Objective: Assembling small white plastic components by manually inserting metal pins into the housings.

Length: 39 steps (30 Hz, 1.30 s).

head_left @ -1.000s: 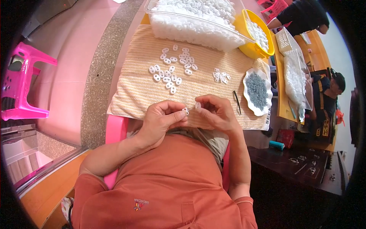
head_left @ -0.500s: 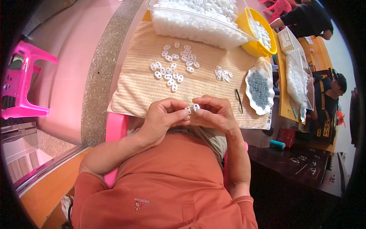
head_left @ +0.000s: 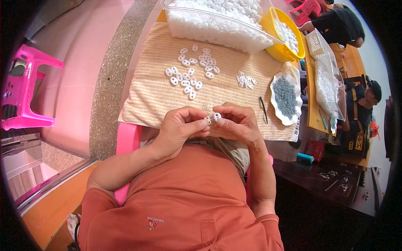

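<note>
Over the near edge of a striped towel [head_left: 155, 98], my two hands face each other. My left hand [head_left: 184, 123] pinches a small white plastic piece [head_left: 207, 119] with holes. Close beside it, my right hand [head_left: 236, 123] pinches a white oval two-hole piece [head_left: 217, 116] between thumb and forefinger. Whether the two pieces are joined I cannot tell. Ahead lie several loose white oval pieces [head_left: 184, 83], with a group of smaller white pieces [head_left: 249, 85] to their right. A thin black tool [head_left: 263, 109] rests right of my hands.
A scalloped white dish [head_left: 274, 103] of small grey parts stands at the right. At the back are a clear bin [head_left: 217, 35] of white pieces and a yellow basin [head_left: 289, 54]. A pink stool [head_left: 31, 90] is on the left; other people sit at the right.
My hands stay nearly in place, both still pinching their pieces. The oval piece in my right hand has shifted and turned slightly.
</note>
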Tool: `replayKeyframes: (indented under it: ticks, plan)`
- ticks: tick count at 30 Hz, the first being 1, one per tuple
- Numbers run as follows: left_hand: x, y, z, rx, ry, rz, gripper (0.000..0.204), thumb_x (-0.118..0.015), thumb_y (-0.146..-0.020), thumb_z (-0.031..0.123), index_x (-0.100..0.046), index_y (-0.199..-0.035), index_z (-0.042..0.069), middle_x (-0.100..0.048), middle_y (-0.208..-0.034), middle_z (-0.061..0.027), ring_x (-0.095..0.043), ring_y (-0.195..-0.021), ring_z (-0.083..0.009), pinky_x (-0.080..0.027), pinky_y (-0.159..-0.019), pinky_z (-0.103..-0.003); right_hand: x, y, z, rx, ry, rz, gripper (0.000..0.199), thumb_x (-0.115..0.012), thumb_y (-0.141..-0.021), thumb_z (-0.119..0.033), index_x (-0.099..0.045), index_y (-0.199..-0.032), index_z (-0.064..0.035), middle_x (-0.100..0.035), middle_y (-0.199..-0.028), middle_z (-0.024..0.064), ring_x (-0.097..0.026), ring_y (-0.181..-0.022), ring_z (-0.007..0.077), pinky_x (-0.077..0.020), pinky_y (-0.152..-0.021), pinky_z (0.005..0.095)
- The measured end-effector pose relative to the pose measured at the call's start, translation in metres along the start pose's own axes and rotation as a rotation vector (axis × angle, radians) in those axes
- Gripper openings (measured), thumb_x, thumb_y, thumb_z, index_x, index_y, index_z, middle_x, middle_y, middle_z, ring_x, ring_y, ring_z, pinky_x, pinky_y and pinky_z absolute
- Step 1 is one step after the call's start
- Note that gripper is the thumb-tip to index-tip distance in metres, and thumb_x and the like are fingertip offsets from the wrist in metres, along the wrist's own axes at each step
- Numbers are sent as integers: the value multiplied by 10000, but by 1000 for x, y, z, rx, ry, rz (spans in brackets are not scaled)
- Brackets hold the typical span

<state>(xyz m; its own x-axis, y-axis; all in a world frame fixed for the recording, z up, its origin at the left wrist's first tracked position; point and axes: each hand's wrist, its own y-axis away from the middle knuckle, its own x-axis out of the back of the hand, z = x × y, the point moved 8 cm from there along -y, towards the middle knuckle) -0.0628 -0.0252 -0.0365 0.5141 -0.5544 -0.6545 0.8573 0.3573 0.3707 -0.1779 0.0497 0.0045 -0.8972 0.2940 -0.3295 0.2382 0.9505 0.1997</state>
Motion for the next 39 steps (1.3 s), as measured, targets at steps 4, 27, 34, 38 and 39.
replayKeyframes:
  ticks: [4,27,34,38,39]
  plan:
    - [0,0,0,3,5,4,148,-630,-884,26,-611,-1021,-26,-650,-915,-72,-643,-789,-119,-581,-732,-257,-1,0,-1,-15,-6,6,266,-623,-869,35,-617,-1135,52,-606,-975,71,-596,-902,125,-472,-792,240]
    - [-2,-1,-1,4,-39,-12,152,-632,-886,30,-619,-1026,-30,-654,-914,-73,-642,-781,-115,-572,-715,-249,4,-1,-1,52,164,-35,234,-638,-877,-7,-629,-1103,52,-628,-1008,70,-623,-931,129,-500,-812,249]
    - [-4,0,0,-1,-59,-32,161,-639,-878,39,-619,-1029,-11,-660,-928,-78,-647,-793,-120,-578,-724,-251,-1,0,-3,50,96,-32,226,-629,-871,12,-622,-1089,68,-621,-977,82,-638,-925,160,-528,-817,274]
    - [-3,0,0,-6,-65,-21,157,-639,-878,36,-619,-1027,-9,-663,-934,-80,-649,-790,-122,-576,-718,-249,-6,0,-4,34,55,-21,220,-619,-870,25,-617,-1084,75,-620,-978,92,-647,-915,179,-542,-815,290]
    - [-3,0,-2,0,-66,-22,156,-638,-878,35,-620,-1027,-8,-664,-934,-82,-650,-786,-124,-577,-718,-251,-8,0,-3,14,43,-35,240,-617,-871,36,-618,-1108,69,-616,-985,93,-626,-917,159,-514,-807,268]
